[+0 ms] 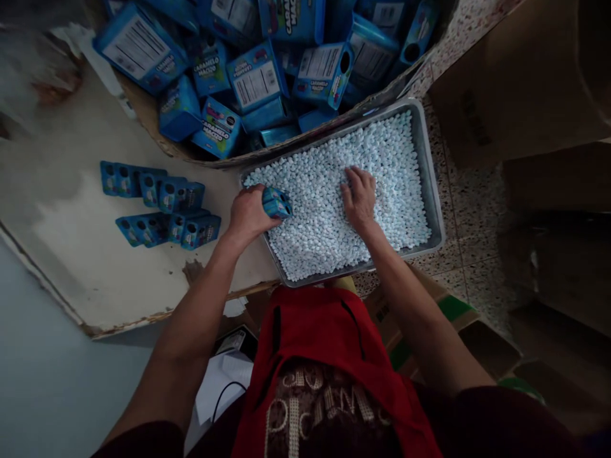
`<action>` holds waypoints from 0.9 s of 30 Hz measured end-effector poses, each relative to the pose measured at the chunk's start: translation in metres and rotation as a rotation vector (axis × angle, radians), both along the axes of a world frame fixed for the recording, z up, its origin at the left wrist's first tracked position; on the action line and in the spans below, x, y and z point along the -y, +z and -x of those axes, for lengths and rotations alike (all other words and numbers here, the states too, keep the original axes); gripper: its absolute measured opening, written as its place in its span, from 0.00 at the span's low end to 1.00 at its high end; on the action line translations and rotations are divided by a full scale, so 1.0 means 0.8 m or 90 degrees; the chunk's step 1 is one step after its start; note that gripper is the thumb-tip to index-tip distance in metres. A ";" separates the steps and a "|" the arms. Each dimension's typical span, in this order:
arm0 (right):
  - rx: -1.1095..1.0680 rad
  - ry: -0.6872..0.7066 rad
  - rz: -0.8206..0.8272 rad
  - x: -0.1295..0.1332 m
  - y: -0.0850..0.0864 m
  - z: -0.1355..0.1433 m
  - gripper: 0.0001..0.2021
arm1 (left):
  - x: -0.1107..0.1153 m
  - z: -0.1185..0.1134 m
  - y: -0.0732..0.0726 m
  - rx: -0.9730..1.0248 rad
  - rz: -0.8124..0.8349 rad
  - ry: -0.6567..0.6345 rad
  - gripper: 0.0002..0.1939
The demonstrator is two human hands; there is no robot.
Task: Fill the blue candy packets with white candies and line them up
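My left hand (249, 215) is wrapped round small blue boxes (277, 203) with dark round openings, held over the left part of a metal tray (433, 184). Small pale blue and white candies (315, 235) fill the tray. My right hand (359, 196) rests on the candies near the middle, its fingers bent and a little apart; the fingertips touch the candies, and nothing larger shows in it. Left of the tray, two rows of similar blue boxes (181, 196) stand on the pale table (81, 267).
A large cardboard box (162, 137) full of blue packages (255, 76) lies behind the tray. Brown cartons (520, 89) stand on the speckled floor at right. Clear plastic (28, 70) lies at the upper left. An open carton (491, 343) sits below the tray at right.
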State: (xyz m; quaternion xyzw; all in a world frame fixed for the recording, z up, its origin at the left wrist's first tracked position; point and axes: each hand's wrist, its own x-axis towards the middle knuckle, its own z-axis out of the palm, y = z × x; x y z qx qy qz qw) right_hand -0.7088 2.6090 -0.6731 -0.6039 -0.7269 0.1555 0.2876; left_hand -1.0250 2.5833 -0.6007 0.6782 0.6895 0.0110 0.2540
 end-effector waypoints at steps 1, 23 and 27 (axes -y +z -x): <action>0.000 0.020 0.012 -0.001 -0.006 0.011 0.33 | -0.009 -0.015 0.003 -0.032 0.008 -0.007 0.36; -0.737 -0.016 0.191 -0.007 0.121 0.101 0.35 | 0.026 -0.057 -0.041 0.487 -0.191 0.056 0.52; -0.773 0.002 0.181 0.008 0.164 0.114 0.24 | 0.033 -0.055 -0.027 0.517 -0.218 0.034 0.51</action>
